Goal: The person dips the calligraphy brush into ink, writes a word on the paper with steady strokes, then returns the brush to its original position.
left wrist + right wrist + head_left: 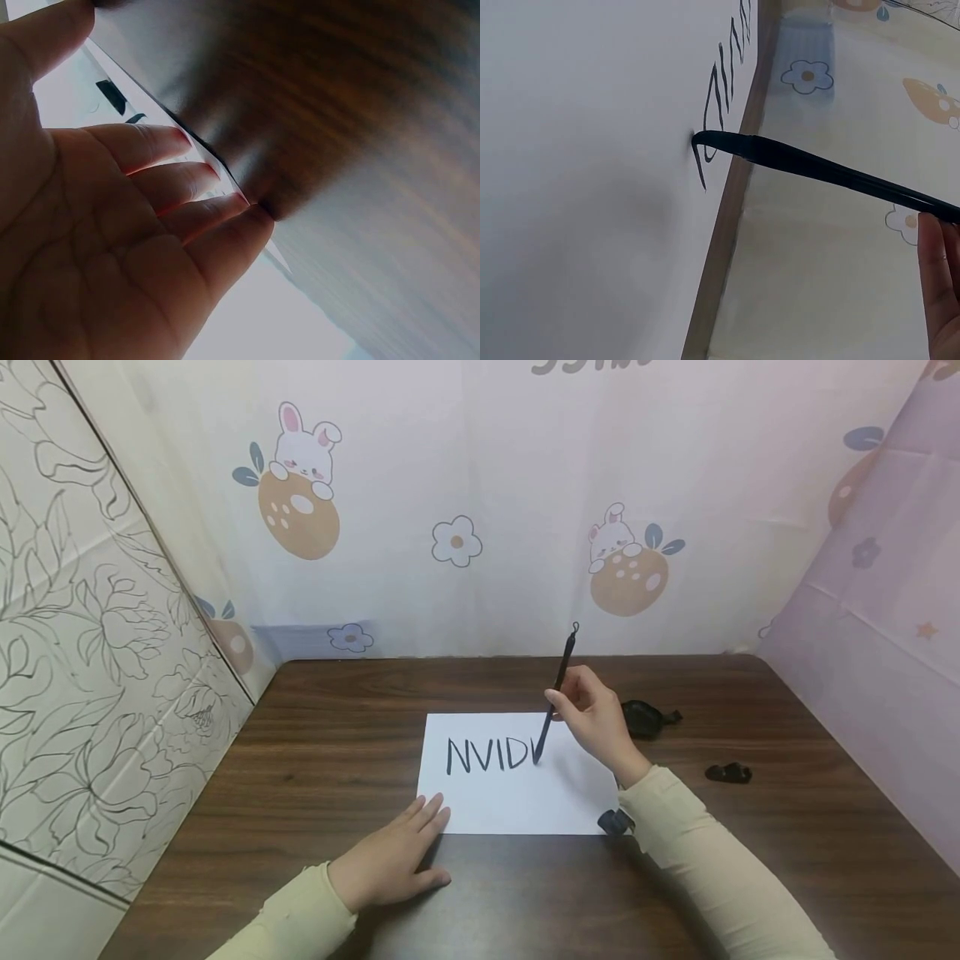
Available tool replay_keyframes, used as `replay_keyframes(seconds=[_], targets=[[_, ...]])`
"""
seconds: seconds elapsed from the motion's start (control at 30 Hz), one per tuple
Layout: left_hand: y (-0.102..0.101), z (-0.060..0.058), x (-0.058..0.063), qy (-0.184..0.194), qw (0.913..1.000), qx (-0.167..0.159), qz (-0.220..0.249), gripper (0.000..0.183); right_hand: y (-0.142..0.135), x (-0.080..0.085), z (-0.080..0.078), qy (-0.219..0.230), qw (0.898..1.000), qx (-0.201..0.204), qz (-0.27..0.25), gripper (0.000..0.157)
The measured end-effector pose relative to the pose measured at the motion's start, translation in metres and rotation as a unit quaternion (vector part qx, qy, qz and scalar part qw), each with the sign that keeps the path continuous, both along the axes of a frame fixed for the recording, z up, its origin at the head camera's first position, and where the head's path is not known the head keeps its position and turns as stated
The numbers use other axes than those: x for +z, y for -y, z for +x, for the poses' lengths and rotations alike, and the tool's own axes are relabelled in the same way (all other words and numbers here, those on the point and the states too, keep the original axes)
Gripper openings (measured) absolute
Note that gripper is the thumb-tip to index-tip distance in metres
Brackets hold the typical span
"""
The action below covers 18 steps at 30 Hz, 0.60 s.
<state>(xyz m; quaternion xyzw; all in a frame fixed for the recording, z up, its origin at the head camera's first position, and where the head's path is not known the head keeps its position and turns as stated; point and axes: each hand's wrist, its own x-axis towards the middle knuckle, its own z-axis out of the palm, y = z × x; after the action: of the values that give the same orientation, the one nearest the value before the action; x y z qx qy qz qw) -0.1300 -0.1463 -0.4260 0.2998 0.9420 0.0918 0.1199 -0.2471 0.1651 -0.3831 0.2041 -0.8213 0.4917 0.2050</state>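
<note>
A white sheet of paper (517, 810) lies on the brown wooden table. Black letters reading NVID (487, 755) run across its upper part, followed by a single downstroke. My right hand (596, 714) pinches a slim black calligraphy brush (564, 664) with a small loop at its top end. In the right wrist view the brush tip (705, 139) is bent against the paper, right on the newest stroke. Over the sheet's lower left corner lies my left hand (397, 856), fingers stretched out with the tips on the paper and the thumb spread on the wood.
A rounded black object (643, 720) sits behind my right wrist, and a small black piece (728, 772) lies farther right on the table (337, 735). Another black item (615, 822) shows beside my right cuff. A printed curtain (465, 602) hangs behind the table's back edge.
</note>
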Motion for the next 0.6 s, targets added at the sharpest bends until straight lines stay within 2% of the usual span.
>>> replay_keyframes(seconds=[0.43,0.6], targets=[[0.001,-0.0001,0.0006,0.003,1.0,0.001,0.007,0.079,0.0023,0.0036,0.0061,0.015,1.0,0.007,0.023,0.022],[0.0013,-0.0001,-0.0003,-0.001,0.9999,-0.001,0.01,0.079,-0.0015,0.0075,0.0042,0.002,1.0,-0.004,0.014,0.021]])
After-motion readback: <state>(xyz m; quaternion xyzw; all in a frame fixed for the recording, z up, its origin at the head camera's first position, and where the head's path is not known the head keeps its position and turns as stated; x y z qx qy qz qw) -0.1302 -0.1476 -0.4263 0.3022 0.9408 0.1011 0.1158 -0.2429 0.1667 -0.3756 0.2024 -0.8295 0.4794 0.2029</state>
